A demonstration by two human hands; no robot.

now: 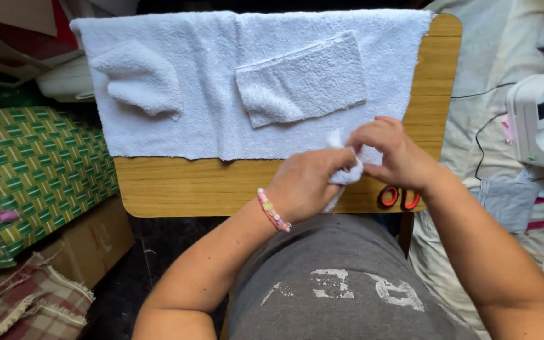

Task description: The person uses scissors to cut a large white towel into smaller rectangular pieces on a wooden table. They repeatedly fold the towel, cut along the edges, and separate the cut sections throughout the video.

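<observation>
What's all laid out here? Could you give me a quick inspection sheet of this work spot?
Surface: wooden table, far part covered by a white towel.
Job's things: small white cloth piece held between both hands.
Clutter: two white terry pieces on the towel; red-handled scissors at the table edge.
Hands: left hand and right hand pinch the cloth piece.
Cables: black cable toward the white sewing machine.
Surroundings: green patterned fabric, cardboard box.
</observation>
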